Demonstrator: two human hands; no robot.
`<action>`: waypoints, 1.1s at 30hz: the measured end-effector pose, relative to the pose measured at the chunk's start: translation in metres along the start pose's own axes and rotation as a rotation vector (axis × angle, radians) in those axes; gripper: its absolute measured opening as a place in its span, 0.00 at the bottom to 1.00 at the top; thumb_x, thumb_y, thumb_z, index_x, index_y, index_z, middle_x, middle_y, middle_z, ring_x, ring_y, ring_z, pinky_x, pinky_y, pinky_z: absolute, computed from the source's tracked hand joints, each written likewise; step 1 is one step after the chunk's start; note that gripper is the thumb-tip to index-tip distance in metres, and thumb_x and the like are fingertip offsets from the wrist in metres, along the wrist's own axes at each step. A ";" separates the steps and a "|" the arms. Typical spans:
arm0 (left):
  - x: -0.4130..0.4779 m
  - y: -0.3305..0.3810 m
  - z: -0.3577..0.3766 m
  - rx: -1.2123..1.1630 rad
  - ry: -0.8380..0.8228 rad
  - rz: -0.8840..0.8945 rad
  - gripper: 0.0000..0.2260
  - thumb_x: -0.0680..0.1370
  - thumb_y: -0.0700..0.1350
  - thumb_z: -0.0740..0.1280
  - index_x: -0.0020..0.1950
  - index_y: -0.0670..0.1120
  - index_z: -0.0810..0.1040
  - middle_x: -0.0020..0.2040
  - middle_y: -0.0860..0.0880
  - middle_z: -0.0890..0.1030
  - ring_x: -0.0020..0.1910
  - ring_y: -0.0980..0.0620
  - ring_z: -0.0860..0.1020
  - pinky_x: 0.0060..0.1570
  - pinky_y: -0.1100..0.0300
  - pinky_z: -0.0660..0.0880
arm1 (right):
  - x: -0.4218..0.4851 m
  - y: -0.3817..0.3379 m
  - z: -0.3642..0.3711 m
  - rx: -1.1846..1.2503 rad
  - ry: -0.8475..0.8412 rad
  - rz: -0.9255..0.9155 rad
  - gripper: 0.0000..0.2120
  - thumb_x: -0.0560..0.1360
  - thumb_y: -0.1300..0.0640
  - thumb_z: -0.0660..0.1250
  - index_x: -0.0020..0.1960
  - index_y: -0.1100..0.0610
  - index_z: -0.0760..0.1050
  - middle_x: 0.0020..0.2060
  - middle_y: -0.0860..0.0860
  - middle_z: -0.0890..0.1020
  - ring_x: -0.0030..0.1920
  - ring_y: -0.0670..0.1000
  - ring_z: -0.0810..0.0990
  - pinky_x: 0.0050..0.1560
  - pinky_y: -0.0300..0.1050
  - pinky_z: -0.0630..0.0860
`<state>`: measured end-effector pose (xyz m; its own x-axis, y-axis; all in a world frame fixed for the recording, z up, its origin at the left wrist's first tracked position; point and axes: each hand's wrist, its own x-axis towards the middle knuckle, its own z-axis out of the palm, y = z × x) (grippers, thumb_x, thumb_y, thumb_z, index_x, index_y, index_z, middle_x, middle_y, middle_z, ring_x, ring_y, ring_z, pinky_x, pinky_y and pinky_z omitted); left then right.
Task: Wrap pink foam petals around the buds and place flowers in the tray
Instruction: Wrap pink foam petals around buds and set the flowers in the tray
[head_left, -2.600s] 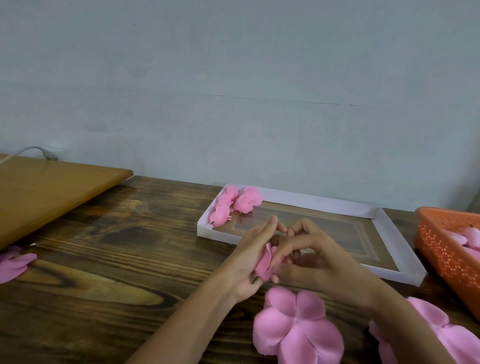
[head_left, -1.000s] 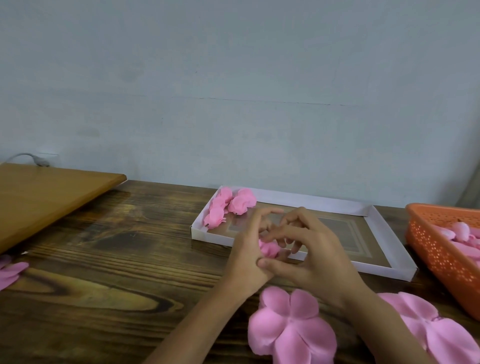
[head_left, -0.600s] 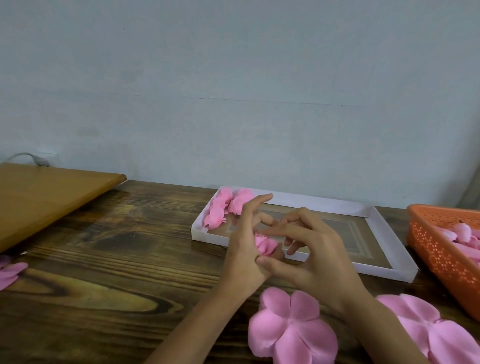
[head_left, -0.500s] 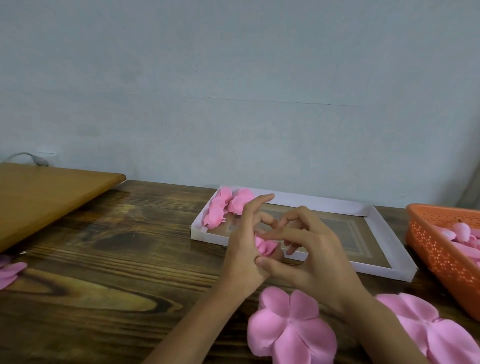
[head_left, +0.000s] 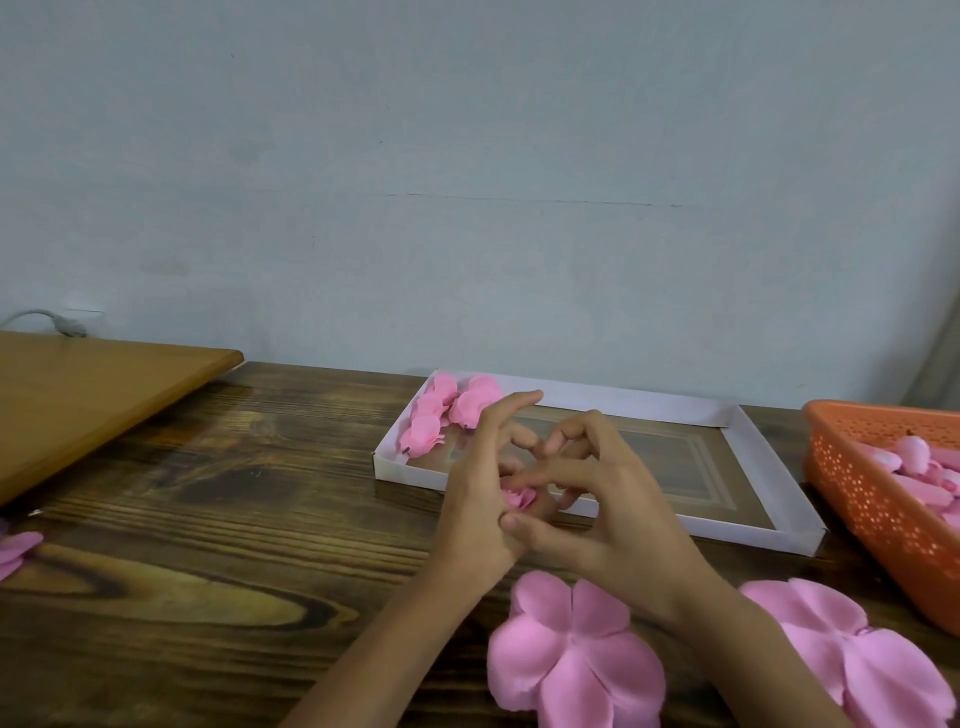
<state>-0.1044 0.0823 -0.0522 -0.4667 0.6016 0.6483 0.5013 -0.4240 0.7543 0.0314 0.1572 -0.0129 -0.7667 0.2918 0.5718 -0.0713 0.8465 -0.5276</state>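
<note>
Both hands met above the table (head_left: 208, 519), just in front of the white tray (head_left: 779, 467). The left hand (head_left: 478, 499) cupped a small pink foam flower (head_left: 519, 498), forefinger raised and straight. The right hand (head_left: 608, 514) pinched the same flower between thumb and forefinger, its remaining fingers curled. Finished flowers (head_left: 447, 410) lay in the tray's far left corner. A flat petal sheet (head_left: 571, 654) lay beneath the wrists.

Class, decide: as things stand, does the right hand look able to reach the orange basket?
Probably yes: the basket lies right of the right hand, only the low tray corner between. Though it must first release the flower held with the left hand.
</note>
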 end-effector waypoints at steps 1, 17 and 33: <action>0.000 0.004 0.000 0.007 0.009 -0.008 0.32 0.65 0.52 0.72 0.68 0.70 0.73 0.58 0.52 0.81 0.53 0.52 0.82 0.47 0.60 0.80 | 0.000 -0.001 0.001 0.040 0.023 0.015 0.17 0.71 0.48 0.79 0.59 0.41 0.84 0.55 0.43 0.72 0.55 0.49 0.76 0.50 0.42 0.79; 0.013 0.013 -0.011 -0.813 0.273 -0.390 0.24 0.71 0.43 0.81 0.65 0.51 0.81 0.48 0.40 0.81 0.37 0.50 0.81 0.39 0.57 0.81 | -0.002 -0.029 0.042 0.564 0.183 0.495 0.21 0.68 0.52 0.83 0.54 0.48 0.76 0.48 0.41 0.85 0.43 0.50 0.88 0.48 0.54 0.85; 0.012 0.012 -0.010 -0.853 0.156 -0.547 0.31 0.65 0.70 0.78 0.59 0.51 0.86 0.55 0.45 0.85 0.54 0.47 0.84 0.45 0.50 0.82 | -0.005 -0.034 0.046 0.324 0.361 0.335 0.13 0.71 0.61 0.78 0.47 0.45 0.81 0.42 0.38 0.86 0.39 0.44 0.86 0.44 0.45 0.85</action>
<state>-0.1111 0.0777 -0.0344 -0.5957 0.7884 0.1538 -0.4657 -0.4950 0.7336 0.0078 0.1065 -0.0267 -0.5195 0.7010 0.4885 -0.0973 0.5195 -0.8489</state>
